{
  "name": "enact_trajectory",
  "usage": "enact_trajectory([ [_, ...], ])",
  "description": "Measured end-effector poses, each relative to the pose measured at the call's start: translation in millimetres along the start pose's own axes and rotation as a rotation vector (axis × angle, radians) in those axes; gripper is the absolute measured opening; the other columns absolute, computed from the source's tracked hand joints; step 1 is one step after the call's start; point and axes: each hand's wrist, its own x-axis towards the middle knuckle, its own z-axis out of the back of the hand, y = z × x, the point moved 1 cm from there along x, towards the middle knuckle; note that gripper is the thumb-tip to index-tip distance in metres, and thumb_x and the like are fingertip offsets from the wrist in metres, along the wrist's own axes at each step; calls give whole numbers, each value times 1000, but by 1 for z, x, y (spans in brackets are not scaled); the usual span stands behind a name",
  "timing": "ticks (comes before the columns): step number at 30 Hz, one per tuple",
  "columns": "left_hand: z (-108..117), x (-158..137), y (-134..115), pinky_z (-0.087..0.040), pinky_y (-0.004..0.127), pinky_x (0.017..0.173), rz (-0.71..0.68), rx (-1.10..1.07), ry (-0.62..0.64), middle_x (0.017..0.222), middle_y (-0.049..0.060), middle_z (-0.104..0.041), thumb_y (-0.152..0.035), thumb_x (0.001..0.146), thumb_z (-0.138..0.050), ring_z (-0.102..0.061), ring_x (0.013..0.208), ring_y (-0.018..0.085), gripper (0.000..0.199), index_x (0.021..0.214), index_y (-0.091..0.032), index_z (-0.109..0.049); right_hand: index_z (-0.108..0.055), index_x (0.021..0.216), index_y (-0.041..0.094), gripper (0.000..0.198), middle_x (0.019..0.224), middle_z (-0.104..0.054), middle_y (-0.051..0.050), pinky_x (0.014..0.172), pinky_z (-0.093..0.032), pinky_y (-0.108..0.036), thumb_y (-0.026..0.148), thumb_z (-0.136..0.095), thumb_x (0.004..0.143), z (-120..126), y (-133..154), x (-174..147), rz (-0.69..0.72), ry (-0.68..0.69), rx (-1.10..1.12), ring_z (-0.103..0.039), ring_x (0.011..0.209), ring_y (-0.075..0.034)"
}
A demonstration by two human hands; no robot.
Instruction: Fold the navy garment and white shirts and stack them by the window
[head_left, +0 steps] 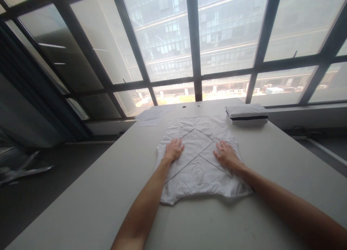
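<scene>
Hanging at the far left, a dark blue-grey fabric curtain (pixel 35 87) borders the scene, and to its right a broad, smooth white table (pixel 108 195) reaches toward a tall dark-framed glass window (pixel 227 33). Near the table's far edge lie a few thin, flat white sheets (pixel 150 117), perhaps paper. Next comes the left hand (pixel 173 149), palm down and fingers extended, pressing on the left part of a thin white cloth garment (pixel 199 176) and gripping nothing. That garment lies flat on the table, straight ahead of the person and between the forearms; its long axis seems to run away from the body, toward the window. Fine diagonal lines cross its middle, cords or seams, I cannot tell which. On its right part rests the right hand (pixel 227 154), likewise unclenched, level with the left; both touch the cloth, so neither is nearer. Beyond, to the right, sits a neat stack of folded white cloth with one black layer (pixel 247 114), apart from the garment.
</scene>
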Motion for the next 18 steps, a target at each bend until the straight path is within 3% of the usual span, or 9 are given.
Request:
enact_trajectory([
  [18,2,-1,-1,-19,53,122,1,-10,13,165,12,-32,-51,103,-37,-26,153,30,59,155,-23,-42,-47,149,3,63,160,-36,-26,123,-19,-48,42,-42,99,-3,-1,1,8,-7,10,-29,151,-35],
])
